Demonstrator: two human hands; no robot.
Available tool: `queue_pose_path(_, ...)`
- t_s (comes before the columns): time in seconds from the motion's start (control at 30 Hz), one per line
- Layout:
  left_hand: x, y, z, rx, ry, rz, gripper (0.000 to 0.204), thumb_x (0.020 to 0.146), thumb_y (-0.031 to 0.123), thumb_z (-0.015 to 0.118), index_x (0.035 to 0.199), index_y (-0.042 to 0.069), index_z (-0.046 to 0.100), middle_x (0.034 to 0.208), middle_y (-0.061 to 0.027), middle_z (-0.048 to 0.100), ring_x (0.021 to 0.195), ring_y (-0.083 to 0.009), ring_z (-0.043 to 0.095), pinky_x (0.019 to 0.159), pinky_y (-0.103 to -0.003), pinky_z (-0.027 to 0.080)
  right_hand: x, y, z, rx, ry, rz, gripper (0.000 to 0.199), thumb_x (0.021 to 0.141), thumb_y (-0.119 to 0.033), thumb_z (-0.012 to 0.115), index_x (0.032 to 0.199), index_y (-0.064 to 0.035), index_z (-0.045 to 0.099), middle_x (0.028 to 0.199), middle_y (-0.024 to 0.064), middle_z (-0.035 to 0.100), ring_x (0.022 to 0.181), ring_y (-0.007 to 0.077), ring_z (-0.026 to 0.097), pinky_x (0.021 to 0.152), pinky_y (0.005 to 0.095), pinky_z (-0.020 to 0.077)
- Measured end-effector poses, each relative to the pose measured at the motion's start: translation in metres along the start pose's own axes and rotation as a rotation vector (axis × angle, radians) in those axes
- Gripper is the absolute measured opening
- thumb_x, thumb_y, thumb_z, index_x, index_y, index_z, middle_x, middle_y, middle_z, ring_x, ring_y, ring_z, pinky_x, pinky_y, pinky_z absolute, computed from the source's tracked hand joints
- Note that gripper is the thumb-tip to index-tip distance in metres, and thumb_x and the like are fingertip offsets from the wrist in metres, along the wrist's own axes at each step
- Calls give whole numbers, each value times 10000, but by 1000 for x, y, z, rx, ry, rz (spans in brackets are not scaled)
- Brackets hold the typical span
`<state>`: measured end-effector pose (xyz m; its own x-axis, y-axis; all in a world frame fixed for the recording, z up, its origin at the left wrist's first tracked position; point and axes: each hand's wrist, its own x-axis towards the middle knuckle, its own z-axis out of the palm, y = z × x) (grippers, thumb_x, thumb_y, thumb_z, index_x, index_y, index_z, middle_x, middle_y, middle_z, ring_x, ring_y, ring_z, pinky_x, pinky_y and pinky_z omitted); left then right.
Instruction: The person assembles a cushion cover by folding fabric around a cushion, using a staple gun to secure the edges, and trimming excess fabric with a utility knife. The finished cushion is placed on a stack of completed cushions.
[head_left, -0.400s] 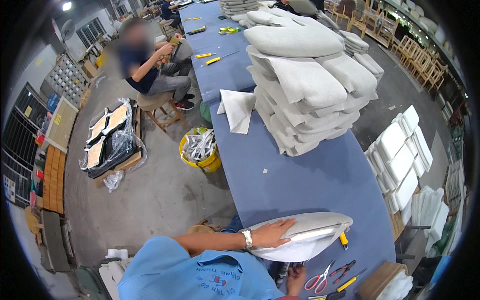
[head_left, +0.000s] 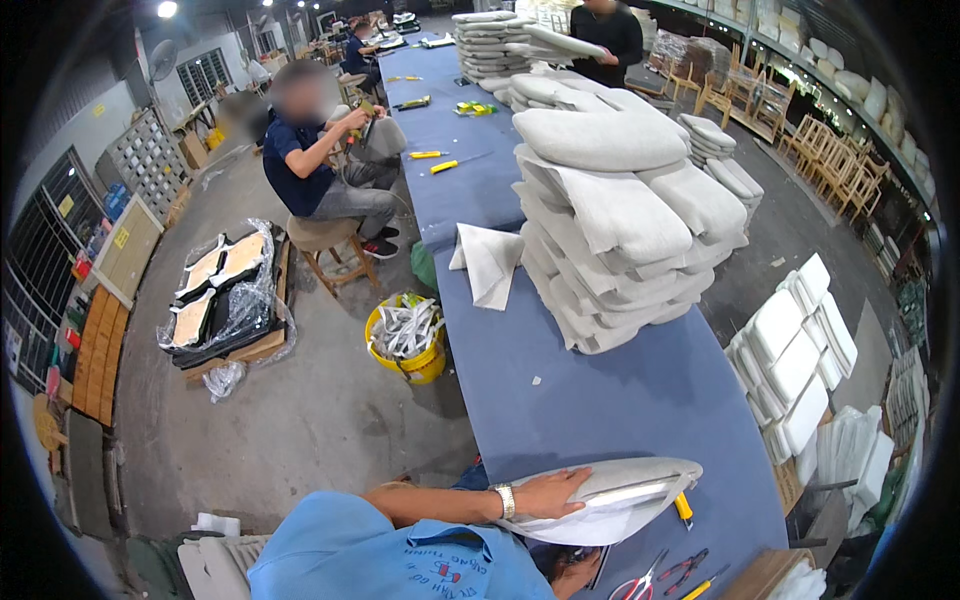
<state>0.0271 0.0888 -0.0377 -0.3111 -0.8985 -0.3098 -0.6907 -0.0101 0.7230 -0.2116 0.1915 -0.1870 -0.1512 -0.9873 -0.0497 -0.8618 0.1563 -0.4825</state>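
Note:
A seat cushion [head_left: 640, 478] in light grey fabric stands tilted on its edge at the near end of the blue-topped table, its white underside partly showing. My left hand [head_left: 553, 494], with a metal watch at the wrist, lies flat on its grey side, fingers stretched out. Below the cushion my right hand [head_left: 577, 572] is curled around a dark hand tool [head_left: 568, 553]; most of that tool is hidden, so its exact kind does not show. Right of this hand lie red-handled scissors [head_left: 634, 588], red-handled pliers [head_left: 686, 572] and a yellow-handled tool [head_left: 700, 588].
A tall stack of grey cushions [head_left: 605, 225] stands on the table [head_left: 640, 400], with a folded fabric piece [head_left: 488, 265] beside it. A yellow cutter [head_left: 684, 510] lies by my cushion. Left are a yellow bucket of scraps [head_left: 408, 340] and a seated co-worker [head_left: 310, 150].
The view has tipped upward, so the scene sits lower and a standing person shows more at the back. My left hand stays on the cushion; my right hand remains below it.

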Motion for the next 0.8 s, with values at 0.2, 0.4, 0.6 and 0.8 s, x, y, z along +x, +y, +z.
queue_pose_path(0.2,1,14,-7,-33,-41,-16,793,1030,389,546,1608,14,153,1602,-293,324,1466,-482,359,1189,-512,367,15,19,5,15,77,-56,708,764,-107,820,1370,55,490,1103,197,653,1014,334,627,895,420,505)
queue_pose_path(0.4,-1,13,-9,-41,-37,-39,795,1019,384,562,1602,13,168,1603,-278,332,1460,-475,370,1169,-525,390,41,17,-8,553,-13,-155,706,783,-71,813,1389,57,473,1064,168,664,927,275,639,819,390,527)
queue_pose_path(0.6,-7,20,-3,-8,-16,-69,801,1021,382,557,1593,-18,165,1603,-303,310,1478,-475,341,1140,-563,410,43,-37,-149,503,-19,31,404,998,-288,703,1225,44,664,1169,158,720,973,239,666,827,420,535)
queue_pose_path(0.8,-11,30,0,20,-16,-84,806,1022,387,555,1589,-32,163,1611,-314,284,1485,-485,322,1117,-629,417,30,-68,-211,670,10,167,471,968,-204,755,1290,103,600,1249,204,669,974,225,671,810,350,549)
